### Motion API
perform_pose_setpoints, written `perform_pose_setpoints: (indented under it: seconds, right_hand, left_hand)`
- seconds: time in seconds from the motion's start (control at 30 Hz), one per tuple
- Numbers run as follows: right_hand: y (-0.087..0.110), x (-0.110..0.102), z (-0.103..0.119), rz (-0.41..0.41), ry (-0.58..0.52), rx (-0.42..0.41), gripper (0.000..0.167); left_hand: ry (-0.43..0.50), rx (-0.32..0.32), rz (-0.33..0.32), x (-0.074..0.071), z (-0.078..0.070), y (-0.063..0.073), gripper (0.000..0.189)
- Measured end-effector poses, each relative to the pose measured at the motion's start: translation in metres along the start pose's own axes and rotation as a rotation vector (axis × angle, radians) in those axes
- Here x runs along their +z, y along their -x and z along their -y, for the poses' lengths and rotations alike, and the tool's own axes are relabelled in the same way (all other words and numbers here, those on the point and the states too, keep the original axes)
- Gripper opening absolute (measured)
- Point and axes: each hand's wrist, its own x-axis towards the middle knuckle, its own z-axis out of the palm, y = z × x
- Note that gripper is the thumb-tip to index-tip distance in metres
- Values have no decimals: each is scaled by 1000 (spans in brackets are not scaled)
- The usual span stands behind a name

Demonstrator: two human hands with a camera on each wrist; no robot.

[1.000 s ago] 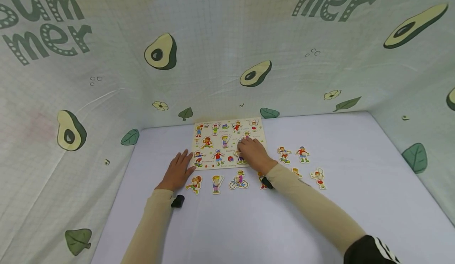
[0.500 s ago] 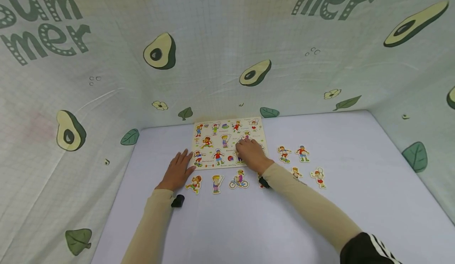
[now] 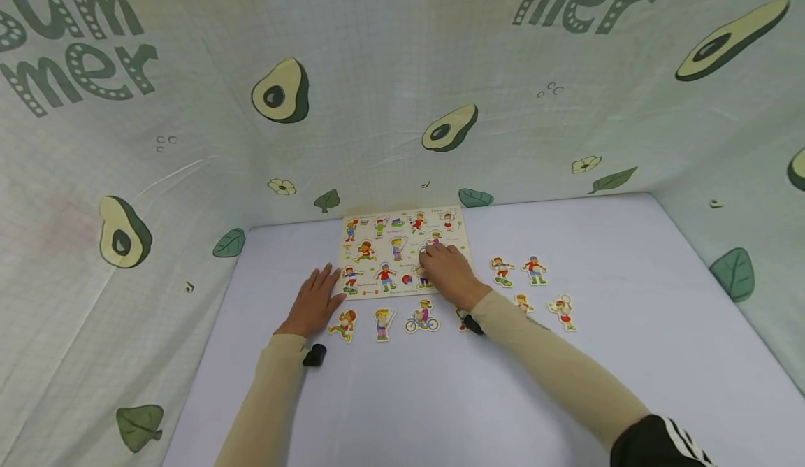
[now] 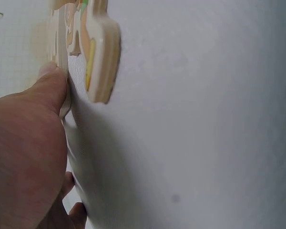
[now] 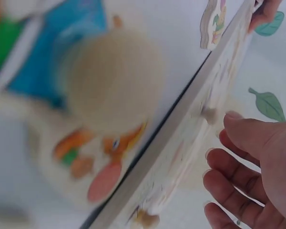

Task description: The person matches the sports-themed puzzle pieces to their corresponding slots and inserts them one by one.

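A wooden peg puzzle board (image 3: 405,254) printed with sports figures lies at the back of the table. My left hand (image 3: 314,300) lies along its left side, fingers extended; in the left wrist view the thumb (image 4: 52,88) touches the board's edge. Over the board's right part is my right hand (image 3: 451,271). In the right wrist view its fingers (image 5: 233,181) are loosely bent, with nothing visible between them. The thumb (image 5: 245,133) is close to a wooden knob (image 5: 209,114); contact cannot be told. The hand hides some figures in the head view.
In front of the board lie a running-figure piece (image 3: 343,326), a bat-figure piece (image 3: 383,324) and a cyclist piece (image 3: 423,317). A skateboarder piece (image 3: 502,271), a skater piece (image 3: 534,270) and a racket-player piece (image 3: 563,312) lie right. A printed cloth (image 3: 365,68) hangs behind.
My right hand shifts slightly left, then back to the right, over the same part of the board. My left hand keeps its place, and the loose pieces stay where they were.
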Motion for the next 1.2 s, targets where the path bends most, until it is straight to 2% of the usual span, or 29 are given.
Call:
perform_pose_setpoints:
  seconds: [0.17, 0.5, 0.8, 1.2]
  right_hand:
    - [12, -6, -7, -43, 20, 0, 26]
    - [39, -24, -26, -113, -12, 37, 20]
    - [67, -34, -51, -152, -39, 120, 24]
    - [105, -39, -95, -139, -48, 252, 23]
  left_hand:
    - [6, 6, -9, 1, 2, 0, 67]
    - [11, 31, -48, 6, 8, -2, 66]
    - [8, 35, -18, 4, 9, -2, 66]
    - [13, 35, -24, 6, 8, -3, 66]
